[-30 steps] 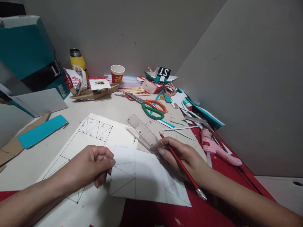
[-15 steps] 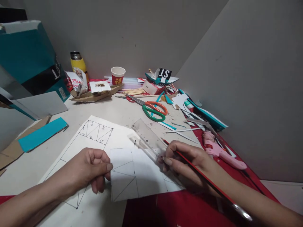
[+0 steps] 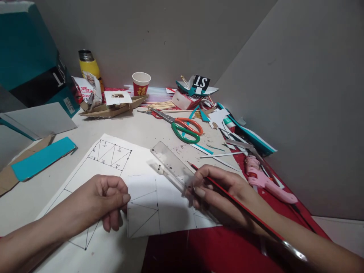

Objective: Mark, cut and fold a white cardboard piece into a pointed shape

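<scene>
Ruler (image 3: 170, 163) slanting forward and left from the right hand (image 3: 220, 203)

The left hand (image 3: 109, 197) is pinching the left edge of the small sheet (image 3: 173, 212) between thumb and fingers, and this sheet is extending sideways toward the right hand. The right hand is pinching the near end of the clear ruler and is also holding the red pencil (image 3: 227, 193), which is running back over the forearm. Whether these fingers are also gripping the sheet, I cannot tell. The ruler is crossing the sheet's far edge diagonally, its long axis pointing away; the right hand is clearly the nearer one. The larger drawn sheet (image 3: 142, 157) is lying on the surface (image 3: 122, 129) partly beneath the left arm. Farther away, the scissors (image 3: 169, 118) are resting beyond the ruler.
</scene>
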Action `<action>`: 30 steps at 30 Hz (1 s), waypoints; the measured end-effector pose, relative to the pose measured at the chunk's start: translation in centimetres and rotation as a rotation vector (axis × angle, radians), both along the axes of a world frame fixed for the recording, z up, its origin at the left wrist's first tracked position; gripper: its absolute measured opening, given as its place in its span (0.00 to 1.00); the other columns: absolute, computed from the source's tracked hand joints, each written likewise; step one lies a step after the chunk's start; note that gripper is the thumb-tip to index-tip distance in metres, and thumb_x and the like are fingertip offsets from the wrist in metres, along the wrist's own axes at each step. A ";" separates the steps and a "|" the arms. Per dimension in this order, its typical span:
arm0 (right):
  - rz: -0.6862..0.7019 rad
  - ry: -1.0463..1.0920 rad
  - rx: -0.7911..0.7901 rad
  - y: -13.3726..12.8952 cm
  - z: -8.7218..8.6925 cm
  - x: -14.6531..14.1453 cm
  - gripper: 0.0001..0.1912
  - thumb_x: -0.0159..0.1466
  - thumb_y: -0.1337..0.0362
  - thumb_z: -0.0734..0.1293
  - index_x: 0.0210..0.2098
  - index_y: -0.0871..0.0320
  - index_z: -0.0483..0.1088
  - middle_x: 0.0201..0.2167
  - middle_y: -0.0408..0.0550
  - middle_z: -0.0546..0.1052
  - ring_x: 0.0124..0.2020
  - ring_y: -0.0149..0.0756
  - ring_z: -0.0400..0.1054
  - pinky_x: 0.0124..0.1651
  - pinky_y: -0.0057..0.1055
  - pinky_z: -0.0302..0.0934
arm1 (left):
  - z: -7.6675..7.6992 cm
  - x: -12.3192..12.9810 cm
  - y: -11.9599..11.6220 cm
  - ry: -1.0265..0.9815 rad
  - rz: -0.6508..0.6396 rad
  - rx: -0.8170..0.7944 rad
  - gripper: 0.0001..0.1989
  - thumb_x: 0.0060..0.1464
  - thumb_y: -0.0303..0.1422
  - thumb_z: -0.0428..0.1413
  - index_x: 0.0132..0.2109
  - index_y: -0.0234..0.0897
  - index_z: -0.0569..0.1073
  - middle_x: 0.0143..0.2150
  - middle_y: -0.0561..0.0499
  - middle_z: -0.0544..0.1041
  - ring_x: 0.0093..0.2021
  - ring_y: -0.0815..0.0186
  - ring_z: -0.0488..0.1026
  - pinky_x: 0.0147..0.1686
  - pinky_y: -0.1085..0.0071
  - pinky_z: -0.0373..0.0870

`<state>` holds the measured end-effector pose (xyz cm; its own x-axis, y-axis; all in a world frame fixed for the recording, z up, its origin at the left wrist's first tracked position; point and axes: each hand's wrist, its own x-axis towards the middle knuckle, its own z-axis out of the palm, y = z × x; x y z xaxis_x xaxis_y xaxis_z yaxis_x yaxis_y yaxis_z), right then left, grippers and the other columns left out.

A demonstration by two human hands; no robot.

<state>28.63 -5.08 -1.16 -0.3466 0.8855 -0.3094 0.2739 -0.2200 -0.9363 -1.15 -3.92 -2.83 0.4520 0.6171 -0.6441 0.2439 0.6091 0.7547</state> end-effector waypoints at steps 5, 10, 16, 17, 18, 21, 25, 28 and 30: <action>0.002 0.021 0.064 0.1 -0.2 -0.2 0.12 0.67 0.54 0.65 0.39 0.58 0.68 0.34 0.50 0.77 0.28 0.31 0.70 0.30 0.27 0.66 | 0.0 0.1 -0.1 -0.014 0.046 0.016 0.08 0.52 0.35 0.60 0.34 0.37 0.69 0.16 0.54 0.76 0.16 0.72 0.69 0.17 0.80 0.64; -0.020 0.061 0.071 0.3 -0.8 -0.3 0.13 0.67 0.53 0.65 0.42 0.57 0.71 0.34 0.50 0.78 0.29 0.32 0.72 0.32 0.28 0.68 | 0.2 0.3 -0.2 -0.026 0.115 0.006 0.27 0.52 0.38 0.62 0.55 0.35 0.63 0.16 0.59 0.74 0.15 0.71 0.68 0.16 0.78 0.64; 0.018 0.024 0.127 0.3 -1.0 -0.1 0.13 0.69 0.54 0.63 0.44 0.55 0.72 0.35 0.50 0.80 0.31 0.34 0.73 0.33 0.28 0.69 | 0.1 0.0 -0.5 0.098 0.011 0.076 0.26 0.58 0.44 0.56 0.58 0.34 0.63 0.20 0.58 0.72 0.20 0.69 0.69 0.21 0.74 0.64; 0.029 -0.005 0.157 0.3 -1.0 0.0 0.13 0.69 0.54 0.63 0.45 0.56 0.72 0.35 0.51 0.80 0.31 0.35 0.74 0.33 0.29 0.69 | 0.2 0.0 -0.6 0.156 0.006 0.138 0.26 0.58 0.46 0.54 0.57 0.34 0.64 0.22 0.58 0.71 0.22 0.69 0.69 0.22 0.74 0.64; 0.041 -0.041 0.193 0.3 -0.9 0.1 0.13 0.69 0.55 0.63 0.46 0.56 0.72 0.35 0.51 0.80 0.30 0.35 0.74 0.33 0.29 0.69 | 0.3 -0.1 -0.6 0.231 0.010 0.224 0.25 0.59 0.47 0.54 0.56 0.36 0.66 0.23 0.57 0.71 0.23 0.69 0.69 0.23 0.73 0.63; 0.091 -0.169 0.300 0.1 -0.6 0.2 0.11 0.69 0.59 0.62 0.46 0.55 0.72 0.37 0.51 0.81 0.31 0.37 0.75 0.30 0.29 0.68 | 0.9 -0.1 -0.8 0.436 0.055 0.504 0.22 0.57 0.49 0.54 0.51 0.38 0.71 0.25 0.56 0.70 0.25 0.68 0.65 0.23 0.73 0.61; 0.175 -0.303 0.452 -0.4 0.4 -0.2 0.08 0.68 0.63 0.62 0.44 0.52 0.72 0.36 0.48 0.81 0.33 0.39 0.76 0.28 0.28 0.67 | 1.8 0.2 -0.7 0.319 0.217 0.514 0.19 0.55 0.48 0.55 0.46 0.40 0.72 0.23 0.56 0.71 0.24 0.68 0.66 0.22 0.74 0.62; 0.253 -0.370 0.640 -1.2 1.0 -0.6 0.12 0.65 0.66 0.64 0.48 0.51 0.68 0.37 0.49 0.80 0.34 0.39 0.76 0.34 0.31 0.69 | 2.2 0.6 -0.6 0.172 0.280 0.452 0.15 0.57 0.47 0.56 0.42 0.42 0.71 0.25 0.55 0.76 0.24 0.68 0.70 0.23 0.75 0.65; 0.279 -0.414 0.736 -1.7 1.0 -0.9 0.16 0.64 0.68 0.64 0.51 0.52 0.65 0.38 0.50 0.80 0.36 0.40 0.75 0.38 0.33 0.69 | 2.2 0.6 -0.8 0.155 0.278 0.465 0.12 0.58 0.46 0.55 0.37 0.42 0.71 0.24 0.55 0.76 0.23 0.67 0.71 0.23 0.74 0.66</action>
